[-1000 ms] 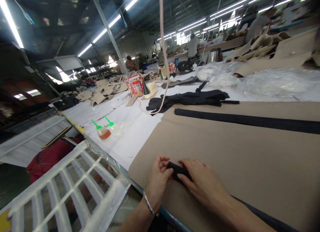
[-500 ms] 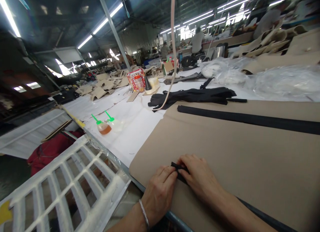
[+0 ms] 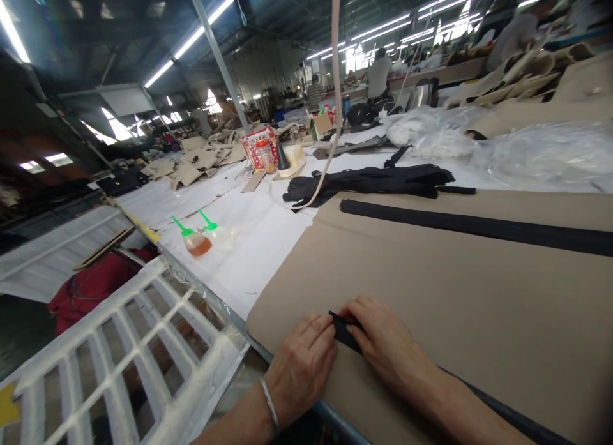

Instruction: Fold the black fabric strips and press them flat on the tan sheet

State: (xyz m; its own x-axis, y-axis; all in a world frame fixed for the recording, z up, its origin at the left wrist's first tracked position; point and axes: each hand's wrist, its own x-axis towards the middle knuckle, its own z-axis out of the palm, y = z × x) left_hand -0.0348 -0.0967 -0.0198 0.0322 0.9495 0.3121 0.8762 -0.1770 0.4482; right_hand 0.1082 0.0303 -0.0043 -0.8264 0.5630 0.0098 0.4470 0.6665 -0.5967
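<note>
My left hand [image 3: 302, 365] lies flat on the brown paper sheet [image 3: 431, 279] near the table's front edge, its fingertips touching the end of a black fabric strip [image 3: 343, 330]. My right hand [image 3: 385, 343] rests on the same strip with its fingers pressed down over it. The strip runs back under my right forearm toward the lower right. A silver bracelet sits on my left wrist.
A second long black strip [image 3: 479, 226] lies across the paper farther back, with a heap of black fabric [image 3: 373, 180] behind it. Two green-capped squeeze bottles [image 3: 201, 237] lie on the white cover. A hose [image 3: 330, 113] hangs down. A white grid rack [image 3: 119, 362] stands at the left. People work far behind.
My left hand has gone from pinching the strip's end to lying flat beside it. Both hands have shifted slightly forward on the paper.
</note>
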